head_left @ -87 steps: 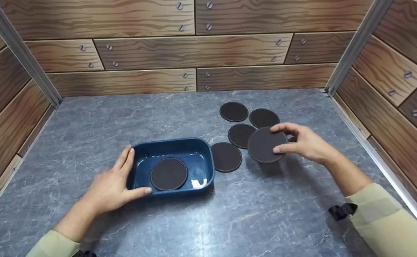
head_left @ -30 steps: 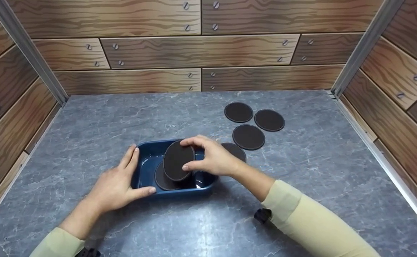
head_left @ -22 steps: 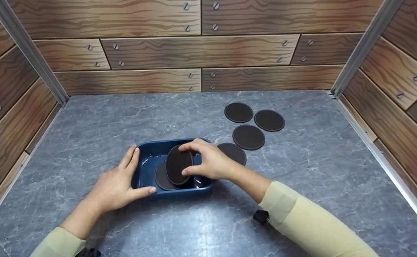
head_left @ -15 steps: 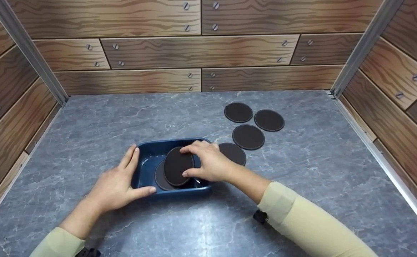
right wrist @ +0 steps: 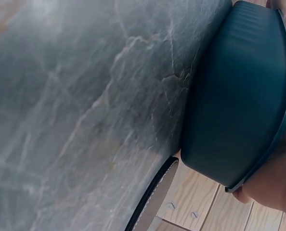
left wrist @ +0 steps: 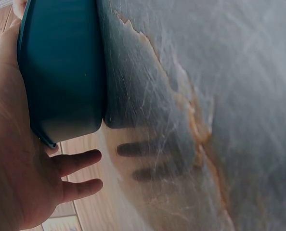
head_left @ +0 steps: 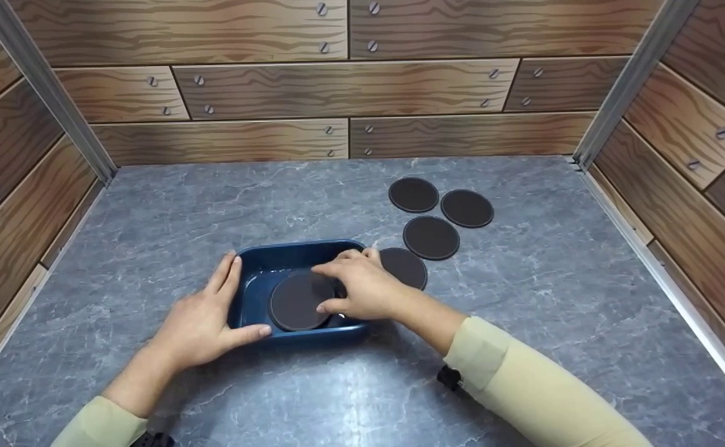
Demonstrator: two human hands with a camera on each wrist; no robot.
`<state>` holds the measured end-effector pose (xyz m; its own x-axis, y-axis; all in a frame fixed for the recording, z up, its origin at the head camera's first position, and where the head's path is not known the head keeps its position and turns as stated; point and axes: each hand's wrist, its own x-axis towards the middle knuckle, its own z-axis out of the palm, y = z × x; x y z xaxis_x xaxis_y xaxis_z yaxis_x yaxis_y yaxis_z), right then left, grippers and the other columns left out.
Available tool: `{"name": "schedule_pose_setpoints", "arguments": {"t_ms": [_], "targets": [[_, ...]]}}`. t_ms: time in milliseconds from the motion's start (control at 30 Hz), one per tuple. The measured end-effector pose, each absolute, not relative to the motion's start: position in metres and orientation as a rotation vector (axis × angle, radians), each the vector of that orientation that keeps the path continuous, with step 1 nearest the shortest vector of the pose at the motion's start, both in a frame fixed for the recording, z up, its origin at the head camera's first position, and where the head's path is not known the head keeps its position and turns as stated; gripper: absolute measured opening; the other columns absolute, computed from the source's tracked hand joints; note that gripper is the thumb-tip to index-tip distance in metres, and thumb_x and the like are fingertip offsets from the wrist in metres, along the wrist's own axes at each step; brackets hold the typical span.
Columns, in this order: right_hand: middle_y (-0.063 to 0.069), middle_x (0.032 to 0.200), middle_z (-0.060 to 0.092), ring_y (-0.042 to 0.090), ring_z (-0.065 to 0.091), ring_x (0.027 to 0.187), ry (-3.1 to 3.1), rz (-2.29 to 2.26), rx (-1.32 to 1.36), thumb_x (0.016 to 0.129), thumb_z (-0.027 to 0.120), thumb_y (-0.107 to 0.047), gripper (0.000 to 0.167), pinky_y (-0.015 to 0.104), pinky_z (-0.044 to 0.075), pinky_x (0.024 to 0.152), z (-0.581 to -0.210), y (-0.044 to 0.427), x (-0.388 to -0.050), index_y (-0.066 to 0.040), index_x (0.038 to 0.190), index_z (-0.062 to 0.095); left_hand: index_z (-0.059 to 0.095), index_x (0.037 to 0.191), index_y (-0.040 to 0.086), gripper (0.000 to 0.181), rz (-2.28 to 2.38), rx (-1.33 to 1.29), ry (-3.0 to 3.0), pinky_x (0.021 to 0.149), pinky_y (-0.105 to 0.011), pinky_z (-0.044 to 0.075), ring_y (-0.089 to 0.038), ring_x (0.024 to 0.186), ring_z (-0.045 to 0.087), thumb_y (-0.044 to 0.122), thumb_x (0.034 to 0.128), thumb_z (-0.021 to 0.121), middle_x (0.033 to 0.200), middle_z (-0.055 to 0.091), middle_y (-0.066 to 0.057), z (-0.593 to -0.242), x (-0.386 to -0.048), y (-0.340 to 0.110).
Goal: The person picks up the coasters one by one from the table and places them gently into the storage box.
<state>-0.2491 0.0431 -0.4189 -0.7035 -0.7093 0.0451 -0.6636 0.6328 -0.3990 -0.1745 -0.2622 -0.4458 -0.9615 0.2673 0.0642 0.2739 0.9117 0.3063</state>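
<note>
My left hand holds the left end of a blue rectangular dish, thumb along the front rim and fingers at the back left corner. In the left wrist view, two of its fingers stretch out below the dish wall. Inside the dish, a round dark brown coaster with a stitched edge lies flat. Over the dish's right part hovers my right hand, thumb and forefinger spread apart beside that coaster and gripping nothing visible. A dark blur between them is unclear. Any coaster beneath the visible one is hidden.
Right of the dish lies a coaster, partly behind the right hand. Three more coasters lie farther back on the grey marbled table. Wood-patterned walls with metal corner posts enclose the table.
My right hand brought a coaster leftward from the group into the dish and tilted it over the one there. Its fingers have let it go. The left hand stays on the dish.
</note>
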Motion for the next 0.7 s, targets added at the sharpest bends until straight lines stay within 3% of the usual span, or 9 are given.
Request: {"name": "schedule_pose_setpoints", "arguments": {"t_ms": [133, 400, 533, 700], "targets": [[0.007, 0.141, 0.068, 0.031, 0.052, 0.137, 2.722, -0.722, -1.191, 0.095, 0.081, -0.041, 0.063, 0.068, 0.024, 0.113, -0.419, 0.048, -0.252, -0.013, 0.149, 0.063, 0.012, 0.17, 0.003, 0.127, -0.486, -0.434, -3.047, 0.091, -0.068, 0.052, -0.052, 0.113, 0.066, 0.084, 0.0863, 0.063, 0.177, 0.01, -0.018, -0.446, -0.175, -0.261], [0.008, 0.138, 0.07, 0.026, 0.063, 0.132, 2.723, -1.113, -1.23, 0.096, 0.08, -0.032, 0.061, 0.045, 0.043, 0.114, -0.403, 0.076, -0.264, -0.008, 0.148, 0.061, 0.013, 0.17, 0.003, 0.128, -0.489, -0.43, -3.038, 0.09, -0.069, 0.052, -0.052, 0.112, 0.067, 0.085, 0.0855, 0.063, 0.177, 0.01, -0.017, -0.447, -0.175, -0.262], [0.008, 0.13, 0.074, 0.025, 0.066, 0.126, 2.786, -1.219, -1.153, 0.095, 0.082, -0.031, 0.059, 0.045, 0.048, 0.109, -0.394, 0.1, -0.274, -0.009, 0.147, 0.063, 0.013, 0.17, 0.003, 0.128, -0.485, -0.435, -3.023, 0.087, -0.068, 0.053, -0.051, 0.109, 0.068, 0.084, 0.0853, 0.064, 0.177, 0.011, -0.017, -0.448, -0.174, -0.263], [0.011, 0.124, 0.076, 0.027, 0.068, 0.122, 2.841, -1.286, -1.037, 0.092, 0.086, -0.026, 0.058, 0.049, 0.045, 0.111, -0.394, 0.131, -0.285, -0.008, 0.144, 0.065, 0.016, 0.17, 0.002, 0.126, -0.484, -0.446, -3.013, 0.086, -0.066, 0.053, -0.049, 0.108, 0.069, 0.082, 0.086, 0.065, 0.176, 0.014, -0.019, -0.447, -0.174, -0.263]]}}
